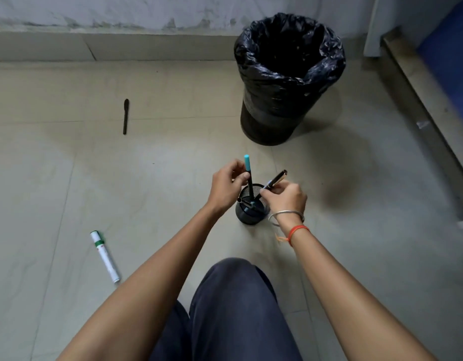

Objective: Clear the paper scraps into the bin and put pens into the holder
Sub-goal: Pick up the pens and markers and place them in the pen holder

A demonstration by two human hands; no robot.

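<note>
My left hand [226,186] pinches teal-capped pen [247,164], my right hand [286,198] black pen [276,178], at mesh holder [251,218]; near-left white marker [105,256], label unreadable.

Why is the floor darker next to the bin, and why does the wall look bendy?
Head view: the bin casts a shadow rightward on the floor; the wide lens bends the wall line; the right edge is blurred; the left hand holding the teal-capped pen and right hand holding the black-and-silver pen look sharp.

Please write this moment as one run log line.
left hand: holds teal-capped pen at holder | right hand: holds dark pen | floor: black pen, white marker
</note>
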